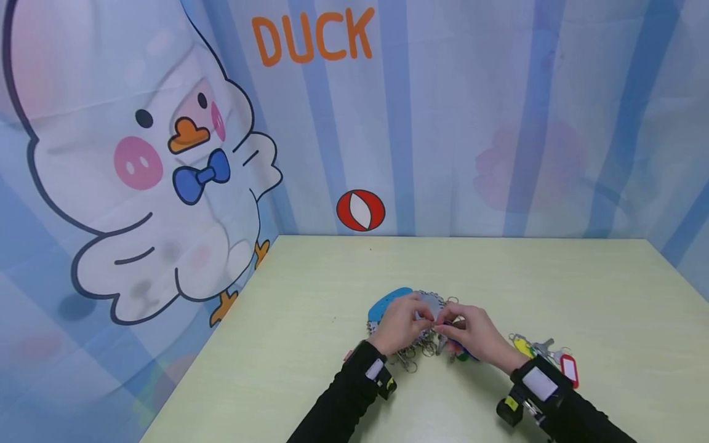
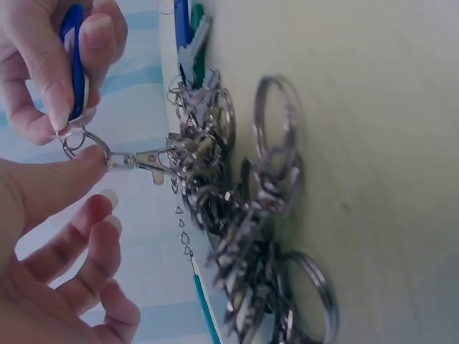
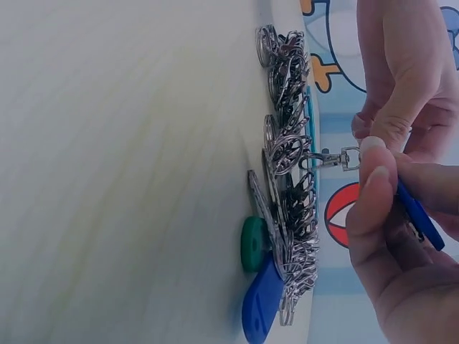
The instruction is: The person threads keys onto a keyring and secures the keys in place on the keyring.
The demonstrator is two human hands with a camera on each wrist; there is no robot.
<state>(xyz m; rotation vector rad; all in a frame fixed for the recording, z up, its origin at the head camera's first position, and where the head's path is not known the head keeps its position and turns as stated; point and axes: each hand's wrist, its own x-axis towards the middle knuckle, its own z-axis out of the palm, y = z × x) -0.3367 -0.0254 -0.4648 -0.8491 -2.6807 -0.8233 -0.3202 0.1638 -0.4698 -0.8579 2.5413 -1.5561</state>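
My left hand (image 1: 400, 323) pinches a split key ring (image 2: 106, 148) joined to a metal swivel clasp (image 2: 140, 161). Close beside it, my right hand (image 1: 473, 332) holds a blue key tag (image 2: 74, 64) between thumb and fingers, its small ring meeting the clasp's ring; whether they are linked I cannot tell. The clasp reaches to a crowded row of metal clasps and rings (image 3: 290, 100) hanging along a flat holder with a blue part (image 1: 384, 304). Among the row, a green-headed key (image 3: 252, 244) and a blue-headed key (image 3: 259, 304) show in the right wrist view.
To the right, by my right wrist, lie loose keys (image 1: 545, 349) with a yellow tag (image 1: 522, 346) and a red-framed tag (image 1: 569, 370). The pale tabletop (image 1: 310, 289) runs back to a printed duck curtain (image 1: 443, 123).
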